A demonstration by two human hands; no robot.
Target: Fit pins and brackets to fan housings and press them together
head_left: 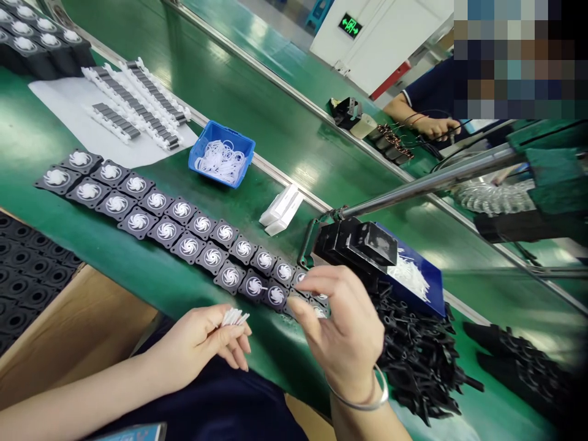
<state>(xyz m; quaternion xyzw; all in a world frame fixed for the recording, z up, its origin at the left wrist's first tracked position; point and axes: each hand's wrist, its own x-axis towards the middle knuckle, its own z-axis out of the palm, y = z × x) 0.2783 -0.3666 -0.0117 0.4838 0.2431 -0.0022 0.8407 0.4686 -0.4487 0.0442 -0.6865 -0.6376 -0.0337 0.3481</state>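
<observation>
My left hand [214, 337] is closed around a small bundle of thin white pins [235, 316], whose ends stick out past the thumb. My right hand [344, 324], with a metal bangle at its wrist, hovers over the right end of a double row of black square housings with white swirl-shaped impellers [188, 246]. A gap shows between its thumb and forefinger, and I see nothing in it. One white pin [263, 288] juts from an impeller a little left of that hand. Some housings at the right end are hidden behind the fingers.
A blue bin of white rings [220, 160] stands behind the row, near small white boxes [281, 209]. At right are a blue tray of white pins [408, 274] and a heap of black parts [418, 355]. A co-worker's hand [436, 127] works across the bench.
</observation>
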